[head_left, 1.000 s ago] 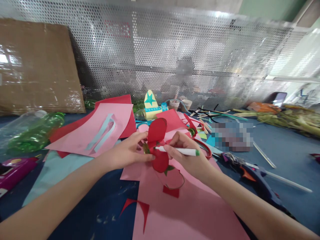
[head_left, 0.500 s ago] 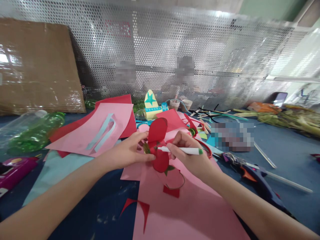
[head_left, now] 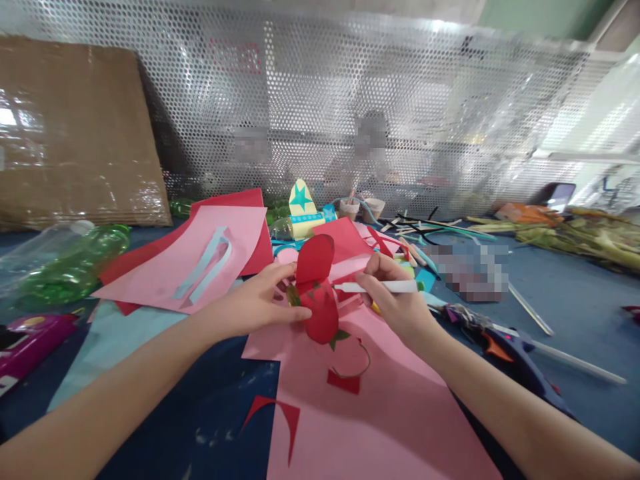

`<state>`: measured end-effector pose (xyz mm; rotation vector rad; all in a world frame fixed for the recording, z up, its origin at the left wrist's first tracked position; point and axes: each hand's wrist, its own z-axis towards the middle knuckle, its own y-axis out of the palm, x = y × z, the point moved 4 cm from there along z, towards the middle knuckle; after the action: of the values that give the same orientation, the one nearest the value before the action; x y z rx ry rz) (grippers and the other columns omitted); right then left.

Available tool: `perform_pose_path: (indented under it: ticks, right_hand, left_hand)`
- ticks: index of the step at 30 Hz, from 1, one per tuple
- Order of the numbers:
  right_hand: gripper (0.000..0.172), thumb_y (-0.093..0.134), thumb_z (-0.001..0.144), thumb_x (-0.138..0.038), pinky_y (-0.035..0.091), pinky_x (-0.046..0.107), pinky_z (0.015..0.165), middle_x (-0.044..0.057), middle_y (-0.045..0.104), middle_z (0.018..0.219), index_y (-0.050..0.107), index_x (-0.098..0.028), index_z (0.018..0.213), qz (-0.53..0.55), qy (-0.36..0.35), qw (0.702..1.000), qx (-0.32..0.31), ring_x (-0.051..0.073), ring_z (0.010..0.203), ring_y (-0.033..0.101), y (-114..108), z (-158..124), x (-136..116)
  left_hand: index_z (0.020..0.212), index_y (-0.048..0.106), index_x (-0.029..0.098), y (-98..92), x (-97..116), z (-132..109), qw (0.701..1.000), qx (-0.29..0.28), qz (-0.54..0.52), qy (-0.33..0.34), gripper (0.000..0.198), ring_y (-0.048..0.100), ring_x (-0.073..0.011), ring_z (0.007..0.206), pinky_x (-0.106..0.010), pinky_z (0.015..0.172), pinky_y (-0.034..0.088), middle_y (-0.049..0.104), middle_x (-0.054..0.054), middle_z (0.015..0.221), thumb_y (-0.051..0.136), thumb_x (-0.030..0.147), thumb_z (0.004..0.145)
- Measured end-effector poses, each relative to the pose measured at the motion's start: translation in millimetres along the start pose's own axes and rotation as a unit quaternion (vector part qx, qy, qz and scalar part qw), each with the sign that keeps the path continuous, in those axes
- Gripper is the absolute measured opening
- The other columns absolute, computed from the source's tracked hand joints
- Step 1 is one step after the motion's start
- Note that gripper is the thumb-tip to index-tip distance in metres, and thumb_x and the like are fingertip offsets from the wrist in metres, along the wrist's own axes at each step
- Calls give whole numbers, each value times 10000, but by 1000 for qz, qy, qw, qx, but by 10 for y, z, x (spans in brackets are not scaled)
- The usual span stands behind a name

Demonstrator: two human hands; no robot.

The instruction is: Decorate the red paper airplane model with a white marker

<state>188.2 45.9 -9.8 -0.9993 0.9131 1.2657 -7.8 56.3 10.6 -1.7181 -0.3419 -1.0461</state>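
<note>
Between the thumb and fingers of my left hand (head_left: pixel 273 297) is a red paper cutout (head_left: pixel 323 313) with two rounded lobes, one raised above the other. Dark marks show near its middle. My right hand (head_left: pixel 397 300) is closed round a white marker (head_left: pixel 350 287) with a green end; its tip points left, close to the cutout's right edge. Below the cutout, a small green leaf shape (head_left: pixel 341 337) and a drawn curved outline show on the large pink paper sheet (head_left: pixel 380 420).
Red scraps (head_left: pixel 275 410) lie in front. Left are pink paper (head_left: pixel 200 233), green plastic bottles (head_left: pixel 80 260) and a purple tool (head_left: pixel 35 343). Dark-handled pliers (head_left: pixel 520 360) and white sticks lie right. Cardboard (head_left: pixel 75 133) and a perforated metal screen (head_left: pixel 310 87) stand behind.
My right hand has moved right with the marker, drawing its tip from the middle of the red cutout to its edge. My left hand stays about where it was.
</note>
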Motion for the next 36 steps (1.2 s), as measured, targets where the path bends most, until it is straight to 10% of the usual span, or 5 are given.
perform_pose_path:
  ticks: [36]
  right_hand:
    - [254,583,745,-252,320,252,514,-57,428,520,379,-222,598,-63,-17,998,0,103,507,384,56,23,3]
  left_hand:
    - [1204,510,245,-3,44,-2,999,-6,39,19,541,584,-217,912,-331,803,458,573,-42,1058,657,456,728]
